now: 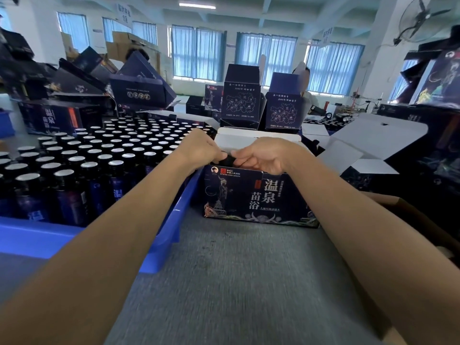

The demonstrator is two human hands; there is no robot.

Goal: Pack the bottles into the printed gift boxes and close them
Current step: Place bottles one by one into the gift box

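Observation:
A dark blue printed gift box (256, 197) stands open on the grey table in front of me, its white lid flap (254, 138) raised behind. Both hands are at its top opening. My left hand (199, 150) and my right hand (261, 155) have curled fingers that meet on a small dark object (227, 159) at the box mouth, probably a bottle top. Most of that object is hidden by my fingers. Several dark bottles with silver caps (104, 150) fill a blue tray (174, 220) to the left.
Two more open printed boxes (242, 103) stand behind. Flat and half-folded boxes (139, 88) pile up at the back left, and an unfolded white-lined box (373, 143) lies at the right. A brown carton's edge (410, 212) shows at the near right. People work in the background.

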